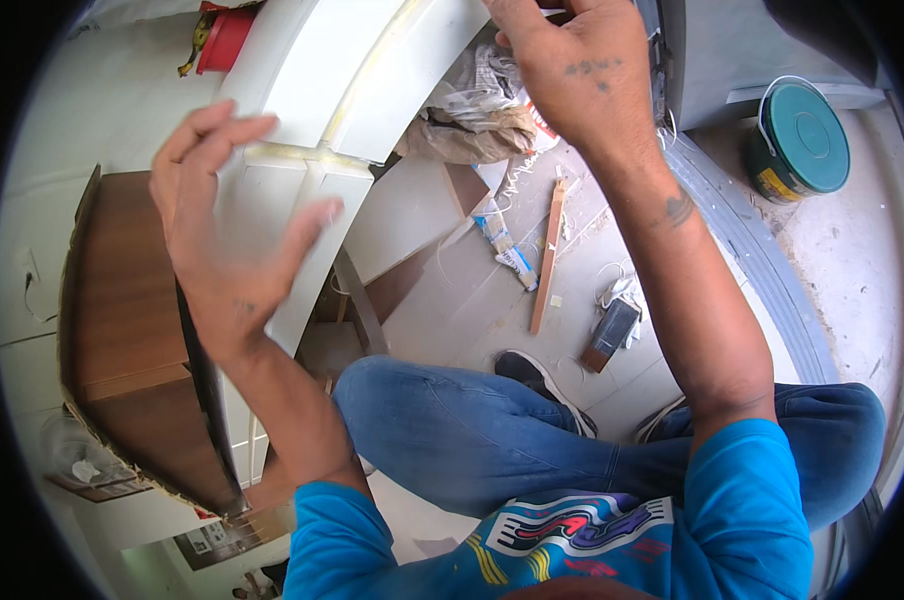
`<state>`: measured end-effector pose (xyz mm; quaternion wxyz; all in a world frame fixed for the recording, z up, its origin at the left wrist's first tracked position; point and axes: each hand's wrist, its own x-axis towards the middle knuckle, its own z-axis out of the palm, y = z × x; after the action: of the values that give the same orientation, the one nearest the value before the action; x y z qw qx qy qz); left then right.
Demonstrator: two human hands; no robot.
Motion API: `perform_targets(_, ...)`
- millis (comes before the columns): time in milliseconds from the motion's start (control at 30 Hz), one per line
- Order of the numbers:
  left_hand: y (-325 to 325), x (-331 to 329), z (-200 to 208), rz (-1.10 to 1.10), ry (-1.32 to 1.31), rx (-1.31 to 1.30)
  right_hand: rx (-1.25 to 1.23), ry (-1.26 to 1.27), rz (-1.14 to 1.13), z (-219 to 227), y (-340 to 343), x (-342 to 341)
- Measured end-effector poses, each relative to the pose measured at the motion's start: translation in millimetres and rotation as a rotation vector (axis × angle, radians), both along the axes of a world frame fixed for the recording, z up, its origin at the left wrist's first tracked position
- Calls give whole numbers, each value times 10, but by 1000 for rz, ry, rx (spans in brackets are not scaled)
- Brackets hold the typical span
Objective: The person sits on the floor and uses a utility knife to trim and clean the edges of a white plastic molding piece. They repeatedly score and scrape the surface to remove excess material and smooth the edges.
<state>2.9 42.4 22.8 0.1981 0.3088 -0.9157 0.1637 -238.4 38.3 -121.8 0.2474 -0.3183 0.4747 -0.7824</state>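
- Here's the white panel (302, 75), just ahead of and to the right of the left fingertips on my feed, reaching up toward the right hand's fingers too.
- Its yellowish seam (356, 88) gives me the long axis: it climbs away from the left fingers, leaning right toward the top edge. A crosswise joint (292, 152) meets it at the bottom, right by those fingers.
- So here's the relation I'm reading: the left hand (207, 250) is clearly nearer that meeting point, with the joint lying between its index finger and thumb. Contact? I can't tell from here.
- Left fingers: spread, thumb well away from the index, nothing visible between them, and I'm getting blur around the palm.
- Right hand (597, 80): up at the panel's far right corner, fingertips cut off by the top edge, so I can't tell whether they're together, apart or gripping.
- Farther out, crumpled bags (487, 130) sit between the two hands, beyond the panel's edge.
- Nearer the body from the right fingers, a wooden stick (547, 260) points roughly away from the person, a dark block (610, 335) beside its near end.
- Well right of those fingers, a green bucket (810, 135), lid on.
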Motion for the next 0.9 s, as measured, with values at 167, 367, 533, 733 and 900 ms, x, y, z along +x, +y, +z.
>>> perform_targets(167,-189,18,-174,102,20,39,-12,77,-26,-97,-55,-9)
perform_targets(367,-316,99,-226,141,74,69,-17,-24,100,-76,-3,53)
perform_targets(533,-247,-18,-275,267,70,21,-47,-28,50,-165,-98,130)
perform_targets(733,-261,-44,-294,261,82,-18,-83,9,-21,-165,-159,137)
perform_targets(900,-251,-57,-292,262,95,6,-60,40,-17,-148,-127,133)
